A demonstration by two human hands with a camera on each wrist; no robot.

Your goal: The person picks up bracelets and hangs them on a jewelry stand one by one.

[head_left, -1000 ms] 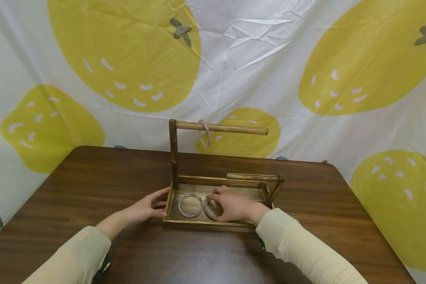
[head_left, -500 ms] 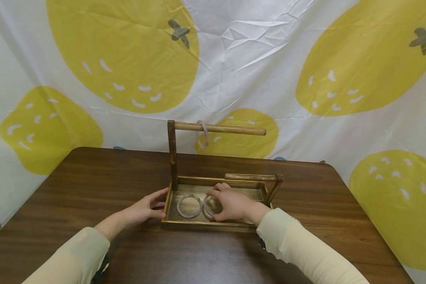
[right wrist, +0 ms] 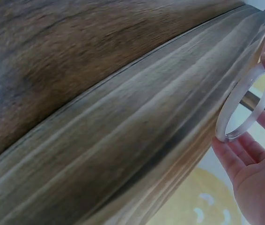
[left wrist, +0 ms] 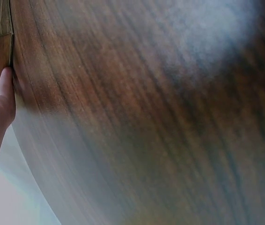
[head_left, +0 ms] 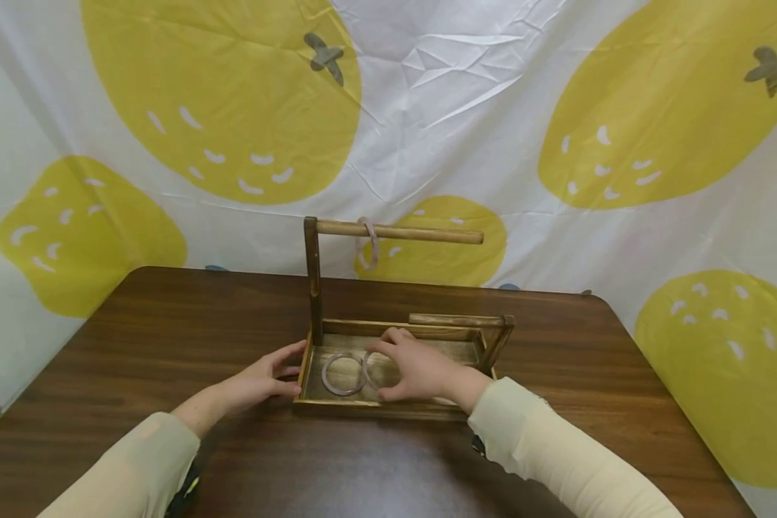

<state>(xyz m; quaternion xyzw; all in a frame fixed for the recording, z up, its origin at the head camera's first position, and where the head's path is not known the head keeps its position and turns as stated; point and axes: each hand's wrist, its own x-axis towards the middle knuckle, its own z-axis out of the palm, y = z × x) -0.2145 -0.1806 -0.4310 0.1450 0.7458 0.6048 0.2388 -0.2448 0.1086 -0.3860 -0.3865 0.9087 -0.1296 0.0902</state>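
Note:
In the head view, a wooden bangle stand has a shallow tray (head_left: 337,408) as its base. My right hand (head_left: 424,368) reaches into the tray and pinches a pale, translucent bangle (right wrist: 232,101) between thumb and fingertips; the right wrist view shows it tilted up on edge. Just left of it, a second bangle (head_left: 343,393) lies flat on the tray floor. A third bangle (head_left: 373,248) hangs from the upper bar (head_left: 427,234). My left hand (head_left: 255,381) touches the tray's left end with thumb and fingers spread; the left wrist view shows one straight finger (left wrist: 5,89) against the wood.
The stand's tall post (head_left: 314,280) rises at the left. A shorter bar (head_left: 456,321) on a low post reaches leftward over the tray's back right. Brown table (head_left: 201,324) surrounds the stand, with a lemon-print cloth (head_left: 401,129) hanging behind.
The right hand has moved slightly left and up, and its bangle has tipped up from the tray floor. The left hand stays at the tray's end.

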